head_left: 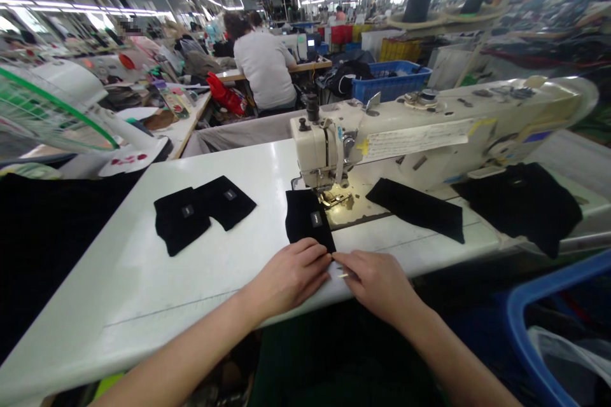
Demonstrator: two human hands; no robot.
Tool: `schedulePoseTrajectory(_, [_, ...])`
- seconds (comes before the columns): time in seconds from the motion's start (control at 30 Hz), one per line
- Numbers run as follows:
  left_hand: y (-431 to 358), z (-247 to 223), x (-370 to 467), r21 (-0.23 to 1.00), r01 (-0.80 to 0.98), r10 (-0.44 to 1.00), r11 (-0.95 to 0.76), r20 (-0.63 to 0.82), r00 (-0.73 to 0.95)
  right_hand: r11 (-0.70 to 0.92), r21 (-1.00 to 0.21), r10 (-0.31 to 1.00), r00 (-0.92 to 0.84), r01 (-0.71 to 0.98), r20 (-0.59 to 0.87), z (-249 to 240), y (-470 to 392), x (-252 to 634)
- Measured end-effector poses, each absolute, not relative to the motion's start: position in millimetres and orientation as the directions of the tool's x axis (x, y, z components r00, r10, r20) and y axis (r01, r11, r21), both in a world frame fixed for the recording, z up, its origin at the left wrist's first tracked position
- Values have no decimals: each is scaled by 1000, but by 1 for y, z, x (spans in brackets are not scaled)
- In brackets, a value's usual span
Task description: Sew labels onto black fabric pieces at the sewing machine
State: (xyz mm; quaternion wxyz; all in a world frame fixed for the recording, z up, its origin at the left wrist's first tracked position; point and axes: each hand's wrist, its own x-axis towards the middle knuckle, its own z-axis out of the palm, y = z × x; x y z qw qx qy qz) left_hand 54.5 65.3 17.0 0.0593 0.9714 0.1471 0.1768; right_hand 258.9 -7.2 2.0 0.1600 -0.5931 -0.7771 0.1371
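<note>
With the left hand [291, 276] flattened over the near end of the black fabric piece [305, 219] and the right hand [377, 280] pinching its corner, fingers nearly closed, the cloth ahead could pucker under the sewing machine [317, 152] if they pull unevenly.

No legible text
</note>
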Motion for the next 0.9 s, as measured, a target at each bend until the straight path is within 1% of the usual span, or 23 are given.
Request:
schedulePoseTrajectory(0.1, [78,14,55,164,260,301,-951,324,897,238,-409,970,-232,881,66,3,7,259])
schedulePoseTrajectory(0.6, [132,15,59,169,285,325,-944,303,896,191,-370,981,-168,909,92,8,59,257])
schedulePoseTrajectory(0.9, [166,8,57,161,330,366,-930,330,870,155,-380,987,-127,912,96,9,49,251])
